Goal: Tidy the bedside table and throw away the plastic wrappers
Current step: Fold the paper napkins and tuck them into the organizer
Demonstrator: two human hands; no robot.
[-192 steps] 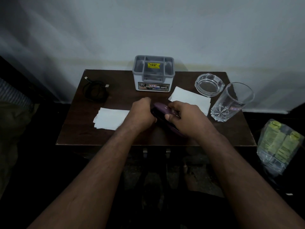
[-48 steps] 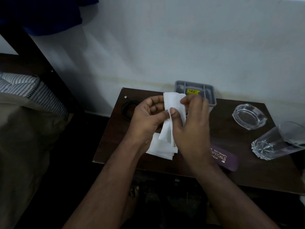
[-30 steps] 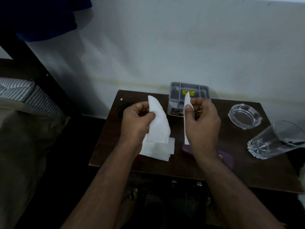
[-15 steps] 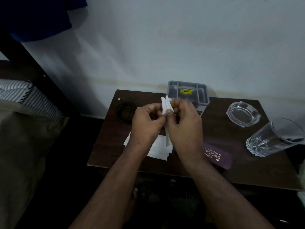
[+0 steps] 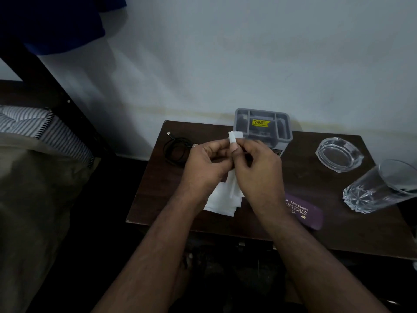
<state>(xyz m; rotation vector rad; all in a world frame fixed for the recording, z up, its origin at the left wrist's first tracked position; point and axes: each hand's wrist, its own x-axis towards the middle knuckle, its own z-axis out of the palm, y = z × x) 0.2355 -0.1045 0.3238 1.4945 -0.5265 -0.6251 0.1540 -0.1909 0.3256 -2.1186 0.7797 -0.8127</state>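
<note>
Looking down at the dark wooden desk (image 5: 316,236), I see both hands raised together above its middle. My left hand (image 5: 206,168) and right hand (image 5: 257,170) are each pinched on the same folded white tissue (image 5: 233,137), whose top corner sticks up between the thumbs while the rest hangs down between the palms. Directly beneath the hands, a small stack of white tissues (image 5: 222,203) lies flat on the desk, partly hidden by the wrists.

Behind the hands, against the wall, stands a grey plastic organiser (image 5: 262,125) with a yellow price sticker inside it. To its left, near the back corner, a coiled black cable (image 5: 174,150) rests on the wood. To the right of the hands lies a purple spectacle case (image 5: 303,211) with gold lettering, close to the right forearm. Further right sit a clear glass ashtray (image 5: 338,153) and, just in front of it, a cut-glass tumbler (image 5: 379,188) at the edge of the view.

At the left, a striped pillow (image 5: 45,129) and a drab blanket (image 5: 33,199) lie on the bed. I cannot make out any plastic wrappers in this view.
</note>
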